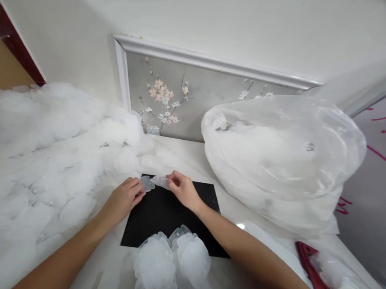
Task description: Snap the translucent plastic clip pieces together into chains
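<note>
My left hand (131, 192) pinches a thin translucent scalloped piece (147, 183) by its left side. Between the fingertips of my right hand (181, 186) is another thin translucent piece (160, 181), and the two pieces meet or overlap at their near edges; I cannot tell if they are joined. Both hands are over the far edge of a black mat (166, 213). Two stacks of white scalloped pieces, a left stack (154, 264) and a right stack (191, 255), sit at the mat's near edge, between my forearms.
A large heap of white translucent pieces (60, 170) covers the left side of the white table (194, 157). To the right stands a big clear plastic bag (279, 165) full of similar pieces. Behind is a wall with a framed floral panel (190, 92). A red object (309, 264) lies front right.
</note>
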### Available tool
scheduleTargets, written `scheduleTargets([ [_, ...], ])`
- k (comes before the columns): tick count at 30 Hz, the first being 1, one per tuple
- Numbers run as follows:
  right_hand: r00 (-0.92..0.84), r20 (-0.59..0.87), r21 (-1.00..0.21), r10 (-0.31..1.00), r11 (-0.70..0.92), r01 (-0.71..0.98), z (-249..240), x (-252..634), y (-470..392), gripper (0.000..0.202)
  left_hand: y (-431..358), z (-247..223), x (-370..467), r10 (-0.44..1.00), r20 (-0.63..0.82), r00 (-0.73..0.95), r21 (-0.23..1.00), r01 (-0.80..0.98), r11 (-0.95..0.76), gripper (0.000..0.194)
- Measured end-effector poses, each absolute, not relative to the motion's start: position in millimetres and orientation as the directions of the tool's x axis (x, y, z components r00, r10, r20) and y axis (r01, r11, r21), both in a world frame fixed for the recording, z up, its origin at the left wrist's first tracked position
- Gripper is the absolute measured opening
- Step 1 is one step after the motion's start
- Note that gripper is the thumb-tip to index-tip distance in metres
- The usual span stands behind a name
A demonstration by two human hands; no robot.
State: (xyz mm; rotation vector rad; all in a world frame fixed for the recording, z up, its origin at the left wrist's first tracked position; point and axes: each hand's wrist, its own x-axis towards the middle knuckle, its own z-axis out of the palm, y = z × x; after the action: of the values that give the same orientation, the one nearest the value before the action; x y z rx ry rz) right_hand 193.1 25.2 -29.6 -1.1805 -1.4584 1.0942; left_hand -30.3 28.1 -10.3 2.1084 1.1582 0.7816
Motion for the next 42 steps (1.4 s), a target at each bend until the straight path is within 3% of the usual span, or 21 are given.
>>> scheduleTargets([
  [2, -0.074, -0.088, -0.983, 0.993, -0.098, -0.153, -30.2, 205.3, 17.7, 0.023, 21.6, -9.8, -24.2, 0.844, 0.192, 0.500, 0.759, 0.470, -0.451, 0.020],
  [4, -0.110, -0.233, -0.887, 0.966, -0.258, -0.382, -34.2, 217.8, 8.6, 0.027, 17.6, -11.5, -18.7, 0.828, 0.148, 0.541, 0.816, 0.406, -0.411, 0.021],
  [7, -0.112, -0.328, -0.786, 0.938, -0.336, -0.518, -41.6, 233.2, -4.0, 0.026, 17.4, -16.0, -14.5, 0.890, 0.096, 0.446, 0.880, 0.380, -0.285, 0.020],
  [11, -0.172, -0.341, -0.747, 0.924, -0.377, -0.547, -44.5, 242.6, -11.9, 0.026, 22.6, -21.3, -14.5, 0.960, 0.042, 0.277, 0.886, 0.434, -0.164, 0.040],
  [16, -0.250, -0.306, -0.734, 0.919, -0.395, -0.553, -42.2, 244.0, -12.2, 0.026, 22.2, -20.4, -10.6, 0.958, 0.006, 0.287, 0.926, 0.360, -0.114, 0.031],
  [21, -0.281, -0.276, -0.723, 0.919, -0.391, -0.569, -45.2, 245.3, -11.6, 0.036, 16.0, -11.2, -2.2, 0.921, -0.283, 0.269, 0.959, 0.108, 0.263, 0.032],
  [27, -0.271, -0.279, -0.729, 0.921, -0.387, -0.565, -46.3, 246.9, -12.2, 0.034, 20.0, -8.2, -3.5, 0.793, -0.472, 0.385, 0.798, -0.196, 0.570, 0.031],
  [34, -0.264, -0.304, -0.718, 0.915, -0.402, -0.568, -48.8, 248.1, -14.6, 0.034, 23.2, -13.7, -8.0, 0.749, -0.490, 0.445, 0.728, -0.264, 0.633, 0.050],
  [42, -0.264, -0.309, -0.705, 0.914, -0.406, -0.581, -47.9, 247.4, -14.6, 0.036, 22.9, -11.0, -9.7, 0.745, -0.496, 0.446, 0.716, -0.276, 0.641, 0.050],
])
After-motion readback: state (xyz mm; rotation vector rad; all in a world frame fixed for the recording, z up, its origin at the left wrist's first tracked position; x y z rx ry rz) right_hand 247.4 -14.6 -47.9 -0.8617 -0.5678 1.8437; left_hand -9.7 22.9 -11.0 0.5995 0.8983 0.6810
